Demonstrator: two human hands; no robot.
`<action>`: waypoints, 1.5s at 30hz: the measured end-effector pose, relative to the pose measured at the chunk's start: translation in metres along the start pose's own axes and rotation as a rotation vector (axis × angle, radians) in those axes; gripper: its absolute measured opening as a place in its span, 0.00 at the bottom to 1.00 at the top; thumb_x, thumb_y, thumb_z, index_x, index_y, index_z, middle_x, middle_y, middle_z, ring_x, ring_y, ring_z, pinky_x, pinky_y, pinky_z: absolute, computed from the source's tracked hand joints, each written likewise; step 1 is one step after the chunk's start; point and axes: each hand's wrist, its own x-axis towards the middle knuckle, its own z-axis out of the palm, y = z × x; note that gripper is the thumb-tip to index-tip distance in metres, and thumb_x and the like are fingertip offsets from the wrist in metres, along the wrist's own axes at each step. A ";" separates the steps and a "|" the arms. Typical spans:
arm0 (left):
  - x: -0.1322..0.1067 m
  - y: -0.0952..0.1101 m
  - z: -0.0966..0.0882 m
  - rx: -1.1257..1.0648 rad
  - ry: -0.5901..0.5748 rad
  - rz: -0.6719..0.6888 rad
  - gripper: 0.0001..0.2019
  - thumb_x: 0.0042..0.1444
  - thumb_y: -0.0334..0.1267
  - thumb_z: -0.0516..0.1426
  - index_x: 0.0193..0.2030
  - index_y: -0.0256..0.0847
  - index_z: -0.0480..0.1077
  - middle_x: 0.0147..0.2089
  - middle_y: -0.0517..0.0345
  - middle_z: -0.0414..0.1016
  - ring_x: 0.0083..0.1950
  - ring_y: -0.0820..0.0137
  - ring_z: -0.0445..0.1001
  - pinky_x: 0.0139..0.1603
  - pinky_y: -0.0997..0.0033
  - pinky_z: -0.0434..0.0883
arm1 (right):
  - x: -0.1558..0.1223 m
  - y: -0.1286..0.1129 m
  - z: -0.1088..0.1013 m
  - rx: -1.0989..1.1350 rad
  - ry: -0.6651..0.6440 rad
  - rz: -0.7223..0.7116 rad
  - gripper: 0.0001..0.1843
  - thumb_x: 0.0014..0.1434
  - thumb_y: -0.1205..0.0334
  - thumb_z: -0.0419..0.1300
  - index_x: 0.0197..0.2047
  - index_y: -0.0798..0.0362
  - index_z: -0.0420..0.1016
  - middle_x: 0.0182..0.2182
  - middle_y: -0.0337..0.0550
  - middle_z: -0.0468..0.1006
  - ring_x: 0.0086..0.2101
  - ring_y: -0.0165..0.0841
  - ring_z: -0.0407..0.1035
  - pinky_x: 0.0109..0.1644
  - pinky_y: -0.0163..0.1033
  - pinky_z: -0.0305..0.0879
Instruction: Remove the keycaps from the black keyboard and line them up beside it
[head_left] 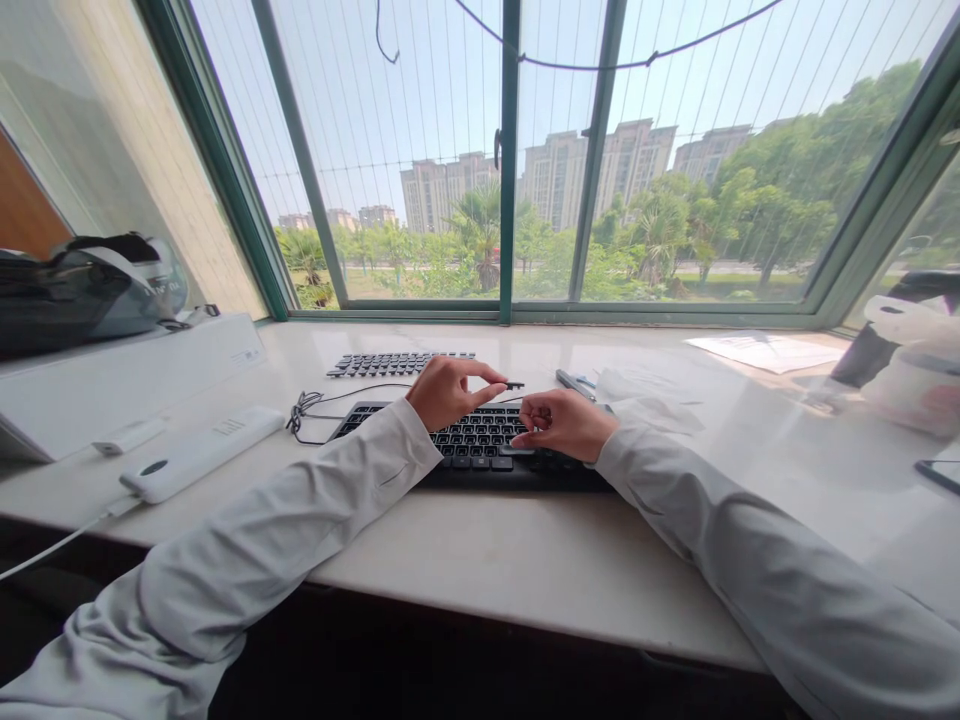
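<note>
My left hand (454,390) is above the black keyboard (480,436), its thumb and fingertips pinched on a small, long black keycap (514,385). My right hand (566,422) rests low over the keyboard's right part, with curled fingers and the thumb pointing left at the lower key rows. What it grips, if anything, is hidden. Many sockets of the keyboard show without caps, while several caps sit along its bottom row. Behind it, loose black keycaps (401,365) lie in rows on the white sill-like table (480,560).
A coiled black cable (304,412) lies left of the keyboard. Further left are a white power strip (214,455) and a white box (135,380) with a dark bag on it. Behind my right hand are a dark slim tool (574,384) and clear plastic (649,390). Papers (765,352) lie right.
</note>
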 end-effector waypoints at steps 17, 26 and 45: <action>-0.008 -0.004 0.013 -0.170 -0.224 0.074 0.10 0.53 0.45 0.64 0.38 0.44 0.82 0.28 0.59 0.81 0.25 0.77 0.70 0.29 0.78 0.66 | -0.002 0.011 -0.035 -0.036 -0.054 -0.012 0.20 0.56 0.45 0.62 0.44 0.49 0.82 0.37 0.42 0.83 0.38 0.35 0.73 0.42 0.38 0.65; -0.011 -0.008 0.018 -0.131 -0.391 0.122 0.12 0.56 0.45 0.62 0.43 0.44 0.81 0.27 0.57 0.81 0.21 0.77 0.66 0.27 0.77 0.62 | -0.002 0.015 -0.029 -0.104 -0.067 -0.004 0.13 0.51 0.50 0.67 0.39 0.45 0.85 0.30 0.35 0.83 0.32 0.32 0.72 0.38 0.34 0.63; -0.008 -0.018 0.016 -0.106 -0.453 0.396 0.11 0.61 0.43 0.58 0.43 0.45 0.81 0.40 0.57 0.83 0.39 0.72 0.80 0.38 0.81 0.71 | -0.002 0.016 -0.028 -0.208 -0.103 -0.192 0.09 0.55 0.57 0.65 0.39 0.48 0.85 0.30 0.40 0.83 0.30 0.30 0.72 0.38 0.33 0.64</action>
